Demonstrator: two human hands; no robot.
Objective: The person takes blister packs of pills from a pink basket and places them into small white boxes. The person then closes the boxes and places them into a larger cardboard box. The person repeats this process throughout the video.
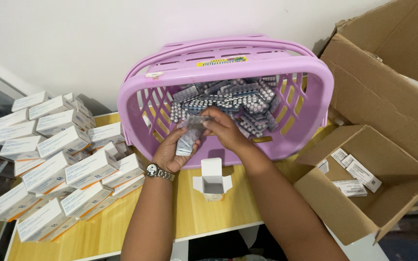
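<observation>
A stack of blister strips (188, 137) is held at the near rim of the basket (315, 92), above the far middle of the table (209, 217). Left hand (172, 152) is cupped under the stack, fingers closed round its lower end. Right hand (223, 126) is pinching the top of the stack, fingertips pressed together on the upper strips.

The basket is tilted toward the person against the wall; more loose strips (233, 99) are heaped inside it, just beyond the hands.

An open carton (213, 178), flaps up and mouth uppermost, stands on the table just beside the near side of the basket, below the hands. Closed cartons (59, 159) are piled along the left edge. A cardboard box (364, 183) sits past the right edge, a few cartons inside.

Judged: strips are being gathered and squared.
- Edges are best aligned flush before release by the right hand, so nothing snags at a carton mouth.
- Stack should be kept supported from below; foil strips likely slip sideways.
- Wrists are best kept off the basket rim, lest it tip further.
</observation>
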